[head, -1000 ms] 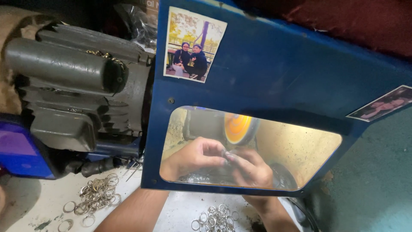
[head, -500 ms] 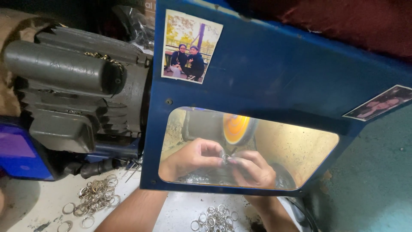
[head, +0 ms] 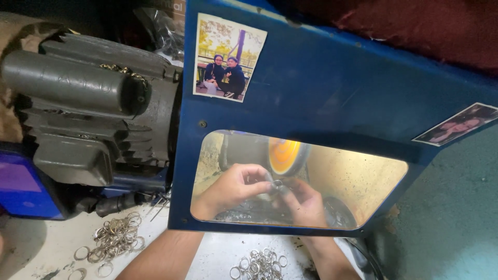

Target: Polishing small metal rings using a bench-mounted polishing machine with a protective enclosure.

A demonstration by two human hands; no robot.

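Observation:
Through the clear window of a blue guard (head: 332, 88) I see both my hands close together under a lit orange polishing wheel (head: 284, 155). My left hand (head: 233, 186) pinches a small metal ring (head: 277, 183) from the left. From the right, my right hand (head: 303, 205) grips the same ring, which sits just below the wheel. My forearms pass under the guard's lower edge.
A grey electric motor (head: 88, 103) stands left of the guard. Heaps of metal rings lie on the white bench at lower left (head: 114, 241) and lower middle (head: 259, 264). Two photos (head: 228, 57) are stuck on the guard. A green wall (head: 456, 207) is at right.
The hands have stayed at the wheel, with only small finger shifts on the ring. The view has drifted slightly.

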